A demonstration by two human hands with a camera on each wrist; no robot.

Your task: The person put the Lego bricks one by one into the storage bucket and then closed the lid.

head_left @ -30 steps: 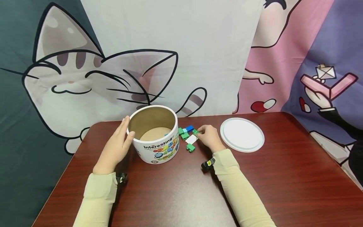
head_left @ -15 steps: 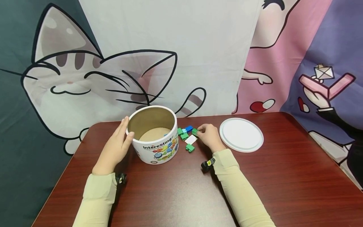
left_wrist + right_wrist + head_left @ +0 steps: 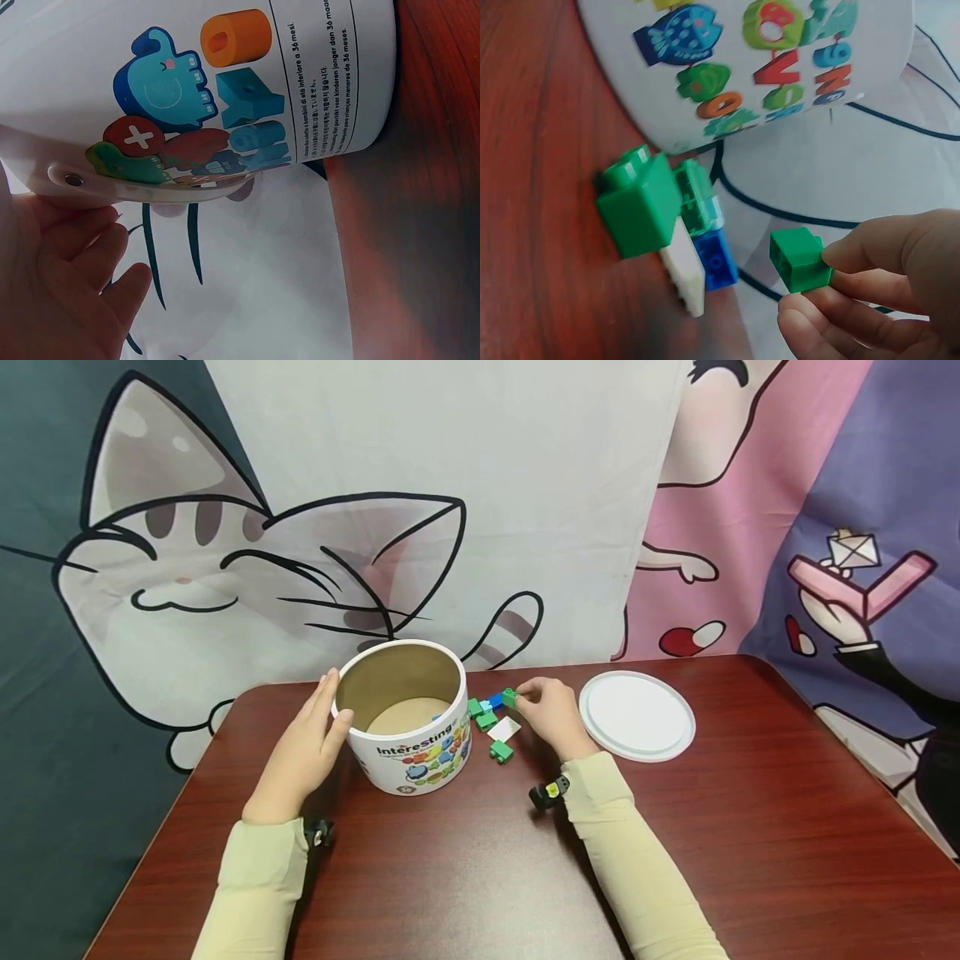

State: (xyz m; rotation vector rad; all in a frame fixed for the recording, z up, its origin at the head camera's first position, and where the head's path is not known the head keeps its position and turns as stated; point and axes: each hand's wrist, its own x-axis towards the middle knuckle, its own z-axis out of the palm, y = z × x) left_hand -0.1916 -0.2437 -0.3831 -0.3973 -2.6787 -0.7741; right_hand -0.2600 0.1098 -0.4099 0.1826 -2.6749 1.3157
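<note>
A white round tub (image 3: pixel 390 760) printed "Interesting" stands on the table, its top off. My left hand (image 3: pixel 297 760) rests against the tub's left side with fingers extended. In the left wrist view, the fingers (image 3: pixel 97 255) lie next to the tub's handle (image 3: pixel 150 191). Between thumb and fingertips, my right hand (image 3: pixel 553 714) pinches a small green building brick (image 3: pixel 799 262), above the table. Just below and left of it lie loose bricks: a white one (image 3: pixel 504 729), a blue one (image 3: pixel 497 700), a light blue one and several green ones (image 3: pixel 501 752).
The white round lid (image 3: pixel 637 717) lies flat to the right of my right hand. A little blue shows at the bottom inside the tub. The brown table (image 3: pixel 465 877) ends at a cloth backdrop (image 3: pixel 480 443) with cartoon prints.
My right hand has lifted the green brick up from beside the other bricks, slightly away and to the left. My left hand has stayed against the tub.
</note>
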